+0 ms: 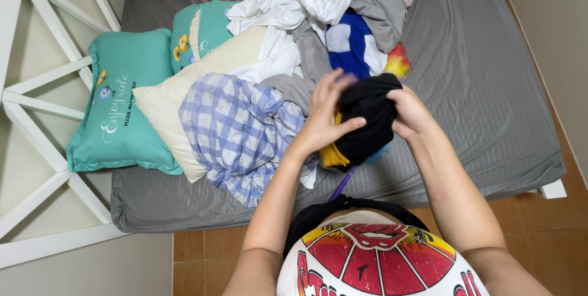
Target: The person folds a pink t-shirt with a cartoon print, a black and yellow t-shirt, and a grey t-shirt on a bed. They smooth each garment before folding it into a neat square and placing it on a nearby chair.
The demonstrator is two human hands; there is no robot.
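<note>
Hands first, since they are closest: the left hand (pixel 321 121) and the right hand (pixel 409 111) are both closed on a bundle of black cloth (pixel 367 121), lifted off the bed at about the centre of the view. The left fingers wrap round its near left side, and the right hand pinches the top right edge. A bit of yellow cloth (pixel 332 156) pokes out at the bundle's 7 o'clock, and a thin purple stick (pixel 342 184) hangs down below it toward the person's shirt; I can't quite tell whether that stick belongs to the bright feathery thing (pixel 398 63) showing at the bundle's 1 o'clock.

To handle the bundle well from here, I'd judge the grip wants to stay on the black cloth alone, with thumbs on an edge or seam so the layers can be told apart and the yellow piece doesn't get rolled in. Keeping it lifted off the heap would help too.

At 9 o'clock from the hands lies a blue checked cloth (pixel 236 131), draped over a cream pillow (pixel 208 72). Beyond that are two teal pillows (pixel 119 97). Farther off, at 12 o'clock, sits the pile of clothes (pixel 331 8) on the grey sheet (pixel 484 88).
</note>
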